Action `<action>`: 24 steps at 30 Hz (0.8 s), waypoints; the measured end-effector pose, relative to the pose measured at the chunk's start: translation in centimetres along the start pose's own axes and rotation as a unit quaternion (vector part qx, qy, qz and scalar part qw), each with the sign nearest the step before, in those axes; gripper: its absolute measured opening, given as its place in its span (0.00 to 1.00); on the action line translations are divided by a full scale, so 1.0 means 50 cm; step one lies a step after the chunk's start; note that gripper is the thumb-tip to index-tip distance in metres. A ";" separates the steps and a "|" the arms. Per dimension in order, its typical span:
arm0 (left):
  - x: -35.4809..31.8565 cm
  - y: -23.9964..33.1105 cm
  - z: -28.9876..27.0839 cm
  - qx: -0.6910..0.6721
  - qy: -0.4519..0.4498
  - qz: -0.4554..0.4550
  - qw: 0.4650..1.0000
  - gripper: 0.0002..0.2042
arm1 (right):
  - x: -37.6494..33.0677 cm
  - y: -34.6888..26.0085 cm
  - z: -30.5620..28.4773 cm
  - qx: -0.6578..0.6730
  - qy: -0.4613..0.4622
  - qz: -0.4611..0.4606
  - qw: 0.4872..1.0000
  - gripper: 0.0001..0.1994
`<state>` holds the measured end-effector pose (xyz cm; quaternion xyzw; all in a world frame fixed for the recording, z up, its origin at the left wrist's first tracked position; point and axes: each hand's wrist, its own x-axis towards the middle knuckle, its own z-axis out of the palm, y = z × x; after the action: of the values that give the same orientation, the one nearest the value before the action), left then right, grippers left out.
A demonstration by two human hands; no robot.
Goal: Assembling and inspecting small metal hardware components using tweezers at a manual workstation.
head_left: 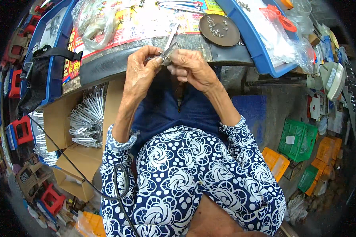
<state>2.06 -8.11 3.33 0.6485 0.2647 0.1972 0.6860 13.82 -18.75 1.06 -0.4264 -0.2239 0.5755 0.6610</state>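
Note:
My left hand (pixel 140 71) pinches a thin metal strip (pixel 169 49) in front of me, just over the near edge of the worktable. Against the strip's other side, the fingers of my right hand (pixel 194 68) are closed, slightly smeared by motion; any small part in them is hidden. A second pale narrow strip (pixel 172 34) points away from my fingers toward the table. Beyond my right hand, a round brown dish (pixel 234 36) holds several tiny shiny metal pieces.
Blue trays (pixel 261 59) stand at the table's right and left, the right one lined with plastic. Clear bags (pixel 101 29) and long thin parts (pixel 182 5) lie on printed sheets. Left below is a cardboard box (pixel 61 108) of metal strips (pixel 89 114). Green crates (pixel 298 138) sit right.

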 end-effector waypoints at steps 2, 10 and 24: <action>-0.003 0.002 0.000 -0.001 0.007 -0.004 1.000 0.04 | 0.004 0.005 0.003 -0.049 -0.004 -0.017 0.999 0.12; -0.005 -0.003 -0.006 -0.009 0.012 0.004 1.000 0.04 | -0.001 -0.007 0.015 0.042 -0.022 0.036 0.998 0.08; -0.003 -0.004 -0.007 -0.011 0.002 -0.005 1.000 0.04 | 0.007 0.002 0.001 0.075 -0.027 0.043 0.996 0.08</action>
<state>1.69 -7.95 3.15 0.6393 0.2667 0.1979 0.6935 13.83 -18.39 0.95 -0.3691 -0.1793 0.6299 0.6595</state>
